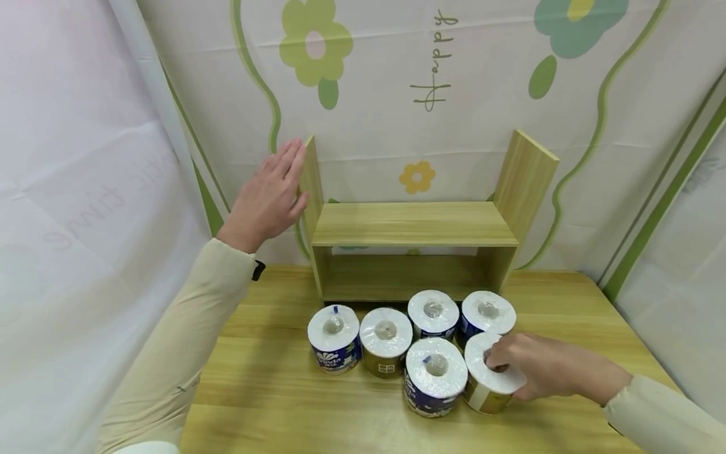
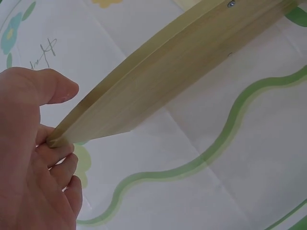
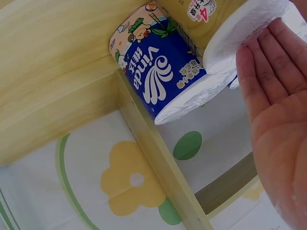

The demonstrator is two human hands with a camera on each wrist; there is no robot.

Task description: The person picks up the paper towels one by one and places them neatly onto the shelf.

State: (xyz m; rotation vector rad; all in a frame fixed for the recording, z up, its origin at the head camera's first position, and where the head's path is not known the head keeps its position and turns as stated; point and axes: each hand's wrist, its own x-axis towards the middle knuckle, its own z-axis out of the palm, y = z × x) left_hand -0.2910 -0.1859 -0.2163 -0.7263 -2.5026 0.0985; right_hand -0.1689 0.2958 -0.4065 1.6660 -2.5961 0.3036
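Observation:
My left hand [image 1: 269, 195] is raised at the upright left panel [image 1: 311, 180] of a small wooden shelf, fingers together and fairly straight. In the left wrist view, the fingertips [image 2: 62, 153] touch the panel's corner and the thumb stands apart from it. Low on the right, my right hand [image 1: 535, 366] grips a gold-wrapped toilet paper roll [image 1: 488, 394], with fingertips at its core hole. Just behind that roll stands a blue-wrapped roll [image 3: 158, 67]. Left of it is another blue roll [image 1: 433, 400].
The wooden shelf [image 1: 414, 224] stands at the back of the wooden table [image 1: 255, 378]. More wrapped rolls stand before it: a blue one [image 1: 334, 359], a gold one [image 1: 386, 362] and one at the back [image 1: 433, 309]. Printed cloth [image 1: 368, 126] hangs behind and at the sides.

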